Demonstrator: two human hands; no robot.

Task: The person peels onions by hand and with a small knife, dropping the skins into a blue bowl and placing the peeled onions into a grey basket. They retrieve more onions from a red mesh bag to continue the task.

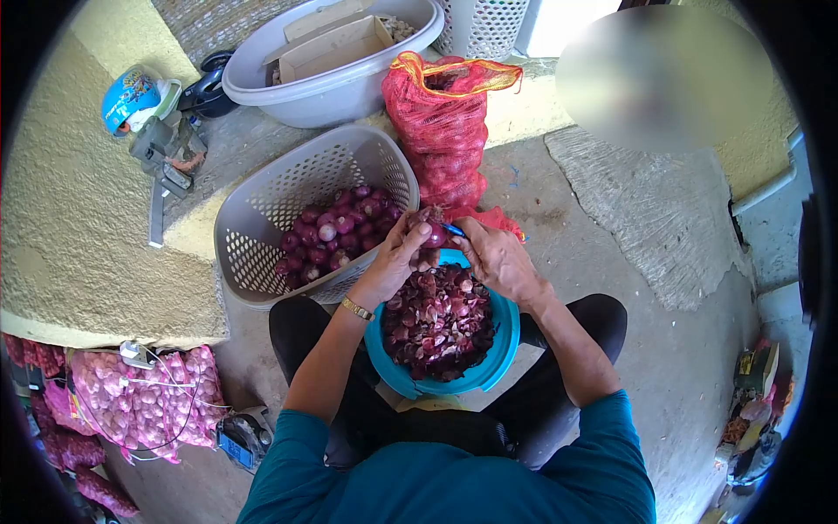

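- purple-red, the onion sits in the left hand, which is clamped on it with thumb and fingers, above the far edge of the basin.
- the right hand is curled firmly around a small blue tool (probably a knife, though the fingers hide too much to tell), brought up right beside the onion.
- the step looks like trimming or skinning; short, light strokes should lift the dry layer without gouging the flesh.
- with the hands this close together, the left thumb is best kept out of any edge's path, and turning the onion would be safer than twisting the right wrist.
- under both hands, the teal basin holds loose skins; staying over it should catch the scraps.
- just beside the basin, a grey perforated basket holds many more onions, handy for the left hand.
- farther out, a packed red mesh sack stands upright next to the basket.
- behind the basket is a pale tub with cardboard in it.
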